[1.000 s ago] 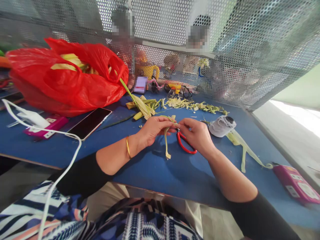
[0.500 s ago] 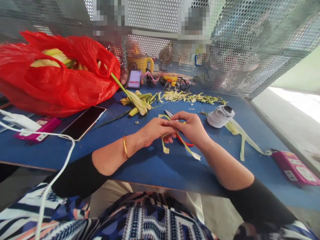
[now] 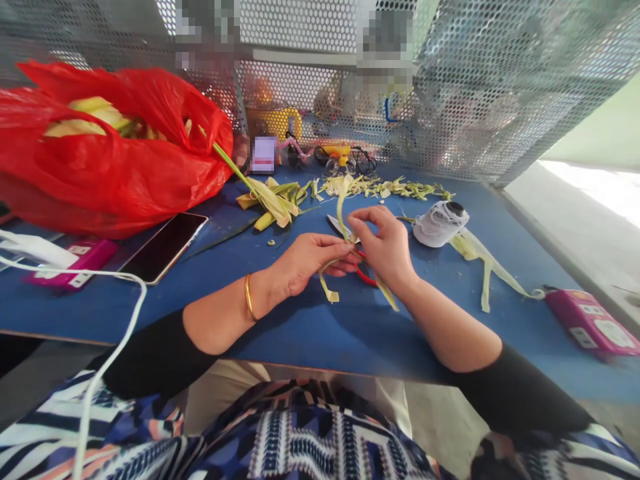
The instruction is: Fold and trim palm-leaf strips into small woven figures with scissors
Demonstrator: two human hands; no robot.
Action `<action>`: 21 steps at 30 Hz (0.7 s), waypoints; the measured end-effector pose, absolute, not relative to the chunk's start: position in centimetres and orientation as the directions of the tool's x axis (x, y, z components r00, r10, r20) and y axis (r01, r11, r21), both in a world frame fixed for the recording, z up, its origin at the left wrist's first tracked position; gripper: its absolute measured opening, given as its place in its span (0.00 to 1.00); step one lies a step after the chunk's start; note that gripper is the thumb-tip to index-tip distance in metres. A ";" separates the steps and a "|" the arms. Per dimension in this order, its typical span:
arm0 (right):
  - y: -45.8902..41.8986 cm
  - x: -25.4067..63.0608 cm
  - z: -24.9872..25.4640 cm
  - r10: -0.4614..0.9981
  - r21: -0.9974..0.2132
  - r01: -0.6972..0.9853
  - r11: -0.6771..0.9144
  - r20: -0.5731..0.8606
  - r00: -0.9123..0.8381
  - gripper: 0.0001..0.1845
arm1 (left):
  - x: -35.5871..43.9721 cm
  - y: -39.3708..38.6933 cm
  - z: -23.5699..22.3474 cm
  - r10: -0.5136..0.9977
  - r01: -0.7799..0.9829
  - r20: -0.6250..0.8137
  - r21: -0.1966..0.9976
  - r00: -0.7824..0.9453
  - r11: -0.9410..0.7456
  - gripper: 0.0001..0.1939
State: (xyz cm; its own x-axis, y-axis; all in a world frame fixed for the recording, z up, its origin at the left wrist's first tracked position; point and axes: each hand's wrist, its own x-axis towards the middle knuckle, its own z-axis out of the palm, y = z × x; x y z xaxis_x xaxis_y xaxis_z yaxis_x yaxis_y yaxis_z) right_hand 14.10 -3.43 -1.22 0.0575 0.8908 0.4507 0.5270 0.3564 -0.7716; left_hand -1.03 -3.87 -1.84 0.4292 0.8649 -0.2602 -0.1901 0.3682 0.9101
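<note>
Over the middle of the blue table, my left hand (image 3: 314,262) pinches pale green leaf strips (image 3: 329,291) between thumb and fingertips. One strip end stands upright above the fingers; other ends hang below. Close against it, my right hand (image 3: 384,245) is closed with its fingertips at the same crossing of strips. Its thumb and forefinger partly hide the pinched part. Beneath both hands lie scissors (image 3: 367,277) with red handles, their blades pointing away. A spool of white thread (image 3: 439,225) lies just right of my right hand.
A red plastic bag (image 3: 165,170) of leaves fills the back left, near a dark phone (image 3: 165,248) and a magenta box (image 3: 87,261). Leaf trimmings (image 3: 370,187) lie along the back before a perforated metal screen (image 3: 460,113). Another magenta box (image 3: 593,320) sits at right; a white cable (image 3: 137,317) crosses the left.
A strip end now rises upright above my left fingers, where it lay bent low before. My right hand has turned and drawn slightly right from my left fingers.
</note>
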 end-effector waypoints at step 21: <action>-4.9 12.5 -2.1 0.901 -0.791 0.432 0.433 0.368 -0.229 0.13 | -1.0 -3.0 -2.1 0.986 -0.427 -0.079 0.894 0.149 0.136 0.02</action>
